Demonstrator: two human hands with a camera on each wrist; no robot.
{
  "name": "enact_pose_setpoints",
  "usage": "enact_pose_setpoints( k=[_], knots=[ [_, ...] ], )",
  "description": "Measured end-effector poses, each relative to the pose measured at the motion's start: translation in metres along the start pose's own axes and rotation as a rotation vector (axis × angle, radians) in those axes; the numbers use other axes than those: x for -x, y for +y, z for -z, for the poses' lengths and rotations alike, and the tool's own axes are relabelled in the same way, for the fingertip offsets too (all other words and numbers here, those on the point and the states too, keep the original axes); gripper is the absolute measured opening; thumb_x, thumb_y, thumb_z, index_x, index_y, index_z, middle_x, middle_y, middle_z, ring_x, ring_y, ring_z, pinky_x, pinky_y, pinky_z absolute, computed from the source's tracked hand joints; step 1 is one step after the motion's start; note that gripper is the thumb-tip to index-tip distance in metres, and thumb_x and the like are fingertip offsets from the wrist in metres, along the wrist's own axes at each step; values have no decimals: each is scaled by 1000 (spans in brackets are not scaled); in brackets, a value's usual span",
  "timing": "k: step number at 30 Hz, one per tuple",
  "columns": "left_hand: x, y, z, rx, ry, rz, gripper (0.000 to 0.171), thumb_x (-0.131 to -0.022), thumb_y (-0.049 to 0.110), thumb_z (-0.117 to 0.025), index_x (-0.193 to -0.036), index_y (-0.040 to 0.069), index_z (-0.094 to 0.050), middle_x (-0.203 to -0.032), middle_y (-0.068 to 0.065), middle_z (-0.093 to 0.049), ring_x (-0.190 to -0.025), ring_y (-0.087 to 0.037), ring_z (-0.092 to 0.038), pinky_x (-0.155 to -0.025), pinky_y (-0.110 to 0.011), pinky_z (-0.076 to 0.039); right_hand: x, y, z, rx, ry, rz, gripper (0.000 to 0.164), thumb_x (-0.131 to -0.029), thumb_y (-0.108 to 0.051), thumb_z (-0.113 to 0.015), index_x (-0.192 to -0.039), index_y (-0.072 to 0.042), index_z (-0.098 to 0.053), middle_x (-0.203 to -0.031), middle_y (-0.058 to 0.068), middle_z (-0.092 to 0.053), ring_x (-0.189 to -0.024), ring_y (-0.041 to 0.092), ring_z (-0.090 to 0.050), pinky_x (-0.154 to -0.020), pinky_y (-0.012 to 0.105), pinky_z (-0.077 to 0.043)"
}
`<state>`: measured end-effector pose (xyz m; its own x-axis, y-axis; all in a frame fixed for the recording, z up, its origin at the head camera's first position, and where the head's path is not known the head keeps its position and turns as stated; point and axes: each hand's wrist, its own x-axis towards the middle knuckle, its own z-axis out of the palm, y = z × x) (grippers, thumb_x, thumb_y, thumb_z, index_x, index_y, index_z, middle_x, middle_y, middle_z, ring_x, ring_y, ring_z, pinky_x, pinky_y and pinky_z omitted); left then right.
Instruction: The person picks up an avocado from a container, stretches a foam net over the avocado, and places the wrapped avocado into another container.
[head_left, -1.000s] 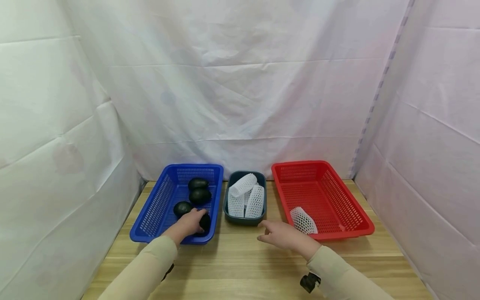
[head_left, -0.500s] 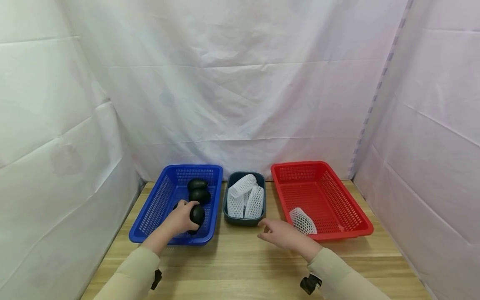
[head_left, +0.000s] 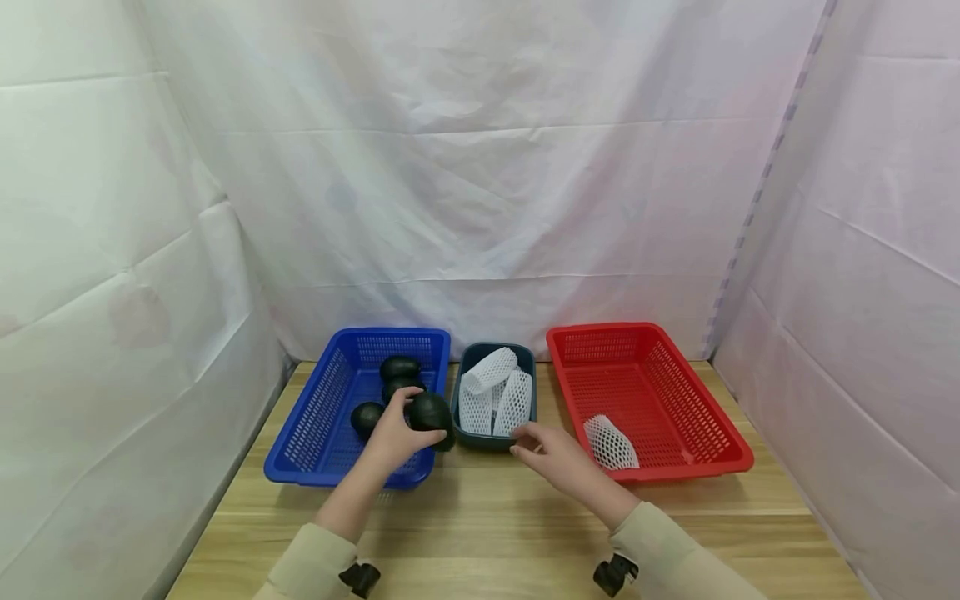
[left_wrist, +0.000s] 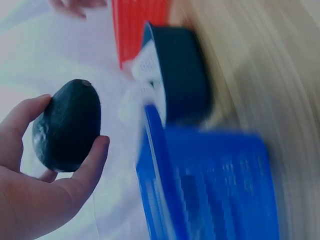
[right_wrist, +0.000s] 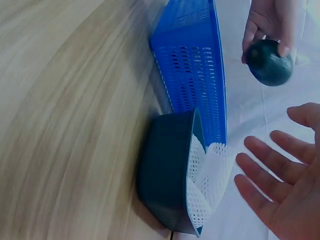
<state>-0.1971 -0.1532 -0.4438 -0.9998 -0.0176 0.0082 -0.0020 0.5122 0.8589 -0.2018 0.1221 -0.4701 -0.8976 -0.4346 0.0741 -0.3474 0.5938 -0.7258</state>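
My left hand (head_left: 392, 439) pinches a dark green avocado (head_left: 431, 414) between thumb and fingers, above the right rim of the blue basket (head_left: 300, 454). In the left wrist view the avocado (left_wrist: 70, 127) is held up by its sides. Three more dark avocados, among them one at the left (head_left: 367, 419), lie in that basket. My right hand (head_left: 558, 462) hovers with relaxed, parted fingers by the front right corner of a small dark teal bin (head_left: 487, 442). Several white foam net sleeves (head_left: 513, 402) fill the bin. The right wrist view has this hand (right_wrist: 290, 175) holding nothing.
A red basket (head_left: 697, 417) stands on the right, with a bulging white foam net (head_left: 611, 443) in its front left corner. All three containers sit on a wooden table (head_left: 480, 533). White cloth (head_left: 480, 200) hangs behind and on both sides.
My left hand has lifted the avocado out of the blue basket and carried it right, toward the bin. The right hand has shifted only slightly.
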Motion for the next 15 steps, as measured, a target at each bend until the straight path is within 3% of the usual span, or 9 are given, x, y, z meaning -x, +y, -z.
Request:
enact_pose_setpoints(
  k=[5,11,15],
  knots=[
    [12,8,-28,161,20,3,82,-73,19,-86,-141,13,-39,-135,-22,-46,-109,-39,-56,-85,-51,-50,0,1,-7,-132,3,26,33,-93,-27,-67,-120,-8,-62,-97,-4,-65,-88,13,-60,-76,30,-53],
    [20,9,-62,324,77,-26,84,-74,14,-85,-144,5,-40,-139,-24,-43,-118,-39,-52,-94,-50,-47,2,4,-15,-170,66,38,42,-92,-28,-70,-126,-5,-59,-104,1,-66,-91,15,-61,-78,33,-53],
    [26,7,-81,414,112,17,83,-74,13,-85,-144,6,-41,-139,-25,-41,-114,-42,-54,-90,-49,-51,5,9,-19,-195,108,39,41,-91,-28,-71,-124,-6,-61,-105,1,-66,-93,17,-62,-80,33,-53]
  ],
)
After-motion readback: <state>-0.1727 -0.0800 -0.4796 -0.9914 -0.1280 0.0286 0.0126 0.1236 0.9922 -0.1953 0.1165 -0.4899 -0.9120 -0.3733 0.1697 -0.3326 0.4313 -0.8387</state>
